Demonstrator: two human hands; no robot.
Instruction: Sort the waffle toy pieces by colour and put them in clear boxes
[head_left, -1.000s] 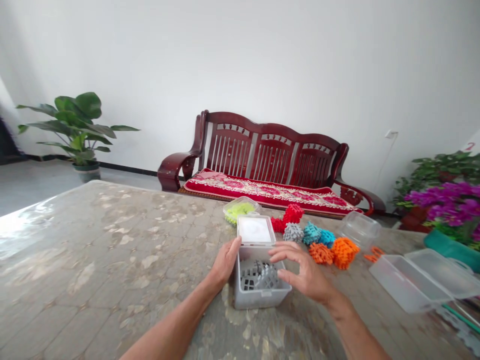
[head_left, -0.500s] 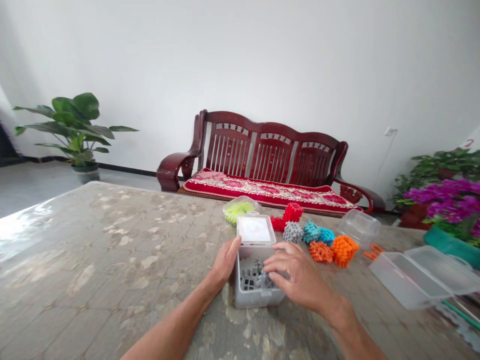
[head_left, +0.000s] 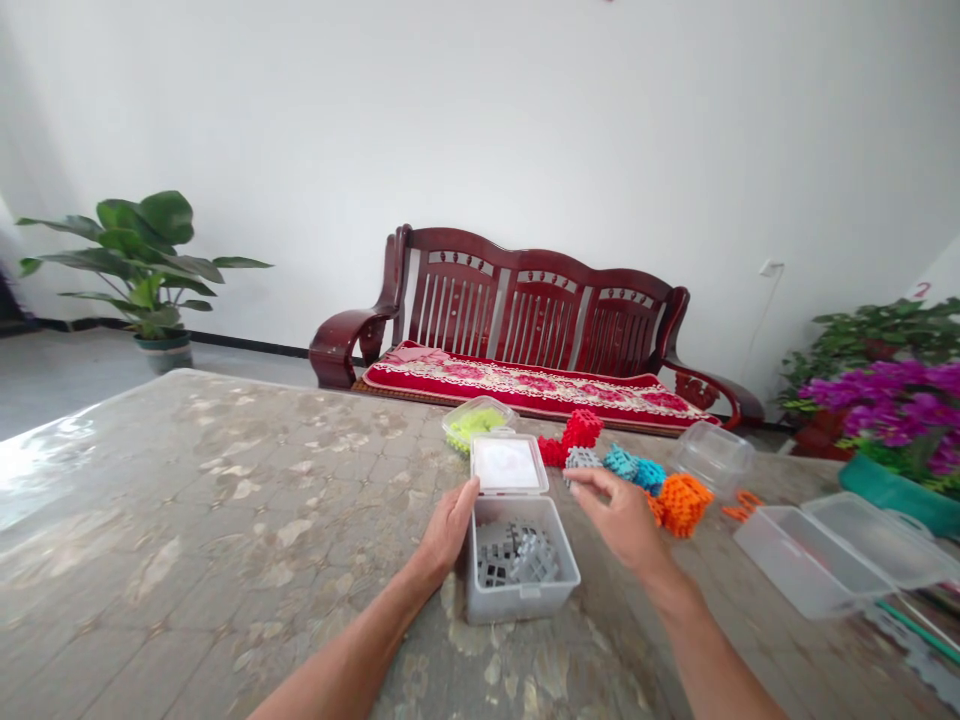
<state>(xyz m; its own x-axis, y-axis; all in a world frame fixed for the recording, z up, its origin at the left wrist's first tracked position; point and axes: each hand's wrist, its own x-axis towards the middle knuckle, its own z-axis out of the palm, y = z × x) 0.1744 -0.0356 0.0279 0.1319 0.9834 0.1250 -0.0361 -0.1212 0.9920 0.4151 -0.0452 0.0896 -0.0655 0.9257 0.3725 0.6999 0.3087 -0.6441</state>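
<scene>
A clear plastic box [head_left: 523,603] stands with its lid [head_left: 510,465] folded back; grey lattice pieces [head_left: 534,557] lie inside. My left hand [head_left: 448,525] rests against the box's left rear corner, fingers round its rim. To the right, my right hand [head_left: 616,512] has its fingertips at a grey lattice cube [head_left: 582,458] behind the box, thumb and index close together over it. Red cubes [head_left: 582,429], blue cubes [head_left: 634,468] and orange cubes [head_left: 684,505] stand around that grey cube, the orange ones partly behind my right hand.
A container of yellow-green pieces [head_left: 478,422] sits behind the lid. At right on the table [head_left: 187,520] are an open clear box [head_left: 787,570], another clear container [head_left: 715,455], orange pieces [head_left: 742,506] and a teal flowerpot [head_left: 892,495]. A wooden bench [head_left: 536,310] stands beyond.
My right hand has come out of the box and moved right and back to the grey cube. A grey piece now shows inside the box. My left hand stays at the box.
</scene>
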